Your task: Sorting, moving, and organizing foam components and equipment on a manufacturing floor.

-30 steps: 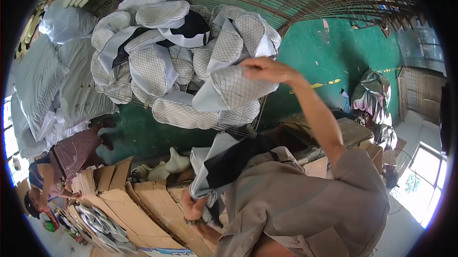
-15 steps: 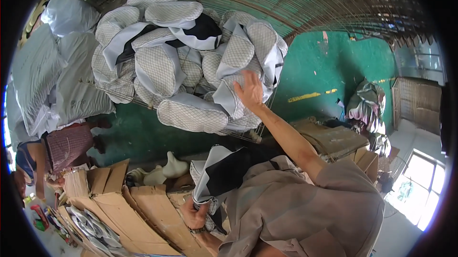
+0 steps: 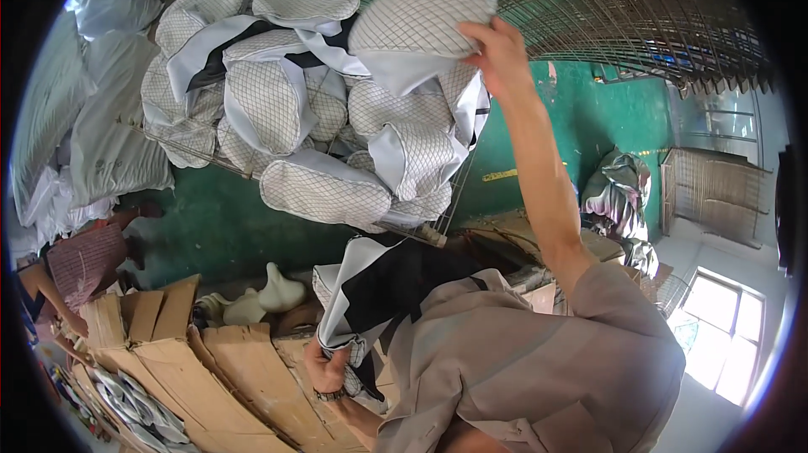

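My right hand [image 3: 500, 56] reaches out to the far side of a heaped wire rack and pinches the edge of a white shoe upper [image 3: 425, 22]. Its sole side, with a dark diamond grid, is turned up and a plain white flap hangs below it. Close to my body, my left hand [image 3: 326, 369] is closed on a black and white shoe upper [image 3: 379, 280], which rests against my front. Whether more pieces are bunched in that hand I cannot tell. Many similar uppers [image 3: 265, 108] lie piled on the wire rack [image 3: 436, 236].
Cardboard boxes [image 3: 244, 386] stand at my near left, with cream foot-shaped forms [image 3: 282, 289] behind them. Full white sacks [image 3: 118, 116] are stacked at the left, near another person's arm [image 3: 55, 297]. Wire racking [image 3: 623, 11] spans the far side above the green floor [image 3: 581, 108].
My right hand has moved away from me and picked up a shoe upper off the pile's right side. My left hand keeps its hold. The whole view has shifted slightly.
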Available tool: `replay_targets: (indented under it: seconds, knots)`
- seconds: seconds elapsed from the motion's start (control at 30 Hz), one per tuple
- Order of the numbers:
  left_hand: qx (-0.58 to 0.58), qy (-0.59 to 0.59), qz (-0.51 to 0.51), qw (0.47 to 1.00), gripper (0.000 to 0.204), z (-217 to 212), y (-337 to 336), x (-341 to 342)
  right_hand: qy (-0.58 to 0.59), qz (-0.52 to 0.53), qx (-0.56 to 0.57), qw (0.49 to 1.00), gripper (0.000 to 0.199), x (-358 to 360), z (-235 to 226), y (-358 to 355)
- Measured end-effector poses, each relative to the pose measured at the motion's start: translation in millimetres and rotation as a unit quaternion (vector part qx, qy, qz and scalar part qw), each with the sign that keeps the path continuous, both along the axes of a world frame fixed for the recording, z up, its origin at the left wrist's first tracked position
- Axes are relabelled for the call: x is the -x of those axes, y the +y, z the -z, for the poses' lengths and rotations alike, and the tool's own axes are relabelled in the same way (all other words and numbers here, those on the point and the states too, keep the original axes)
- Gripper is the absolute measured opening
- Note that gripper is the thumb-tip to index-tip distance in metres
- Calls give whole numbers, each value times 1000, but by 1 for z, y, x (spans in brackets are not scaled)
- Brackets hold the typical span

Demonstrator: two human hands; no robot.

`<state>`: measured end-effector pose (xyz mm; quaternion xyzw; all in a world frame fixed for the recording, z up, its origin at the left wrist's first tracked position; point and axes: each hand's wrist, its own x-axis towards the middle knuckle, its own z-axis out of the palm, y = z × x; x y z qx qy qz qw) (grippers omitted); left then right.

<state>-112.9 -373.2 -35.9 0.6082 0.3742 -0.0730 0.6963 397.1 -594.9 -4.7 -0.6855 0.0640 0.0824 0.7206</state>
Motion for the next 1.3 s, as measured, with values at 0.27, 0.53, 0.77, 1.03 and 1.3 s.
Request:
replay_targets:
  seconds: [0.27, 0.53, 0.77, 1.03, 1.3]
  knots:
    - [-9, 3, -33, 999, 21, -7, 2, 16, 94, 102, -121, 983, 34, 133, 38, -100]
    - [-40, 23, 13, 999, 22, 6, 14, 16, 19, -63, 656, 752, 38, 262, 218, -111]
    - [-32, 10, -14, 999, 24, 13, 16, 18, -259, -310, 446, 799, 49, 238, 188, 102]
    - [3, 67, -27, 997, 28, -17, 26, 40, -288, -416, 230, 832, 16, 274, 151, 205]
    - [-134, 55, 20, 989, 22, -58, 32, 30, -375, -353, 103, 851, 19, 188, -21, 87]
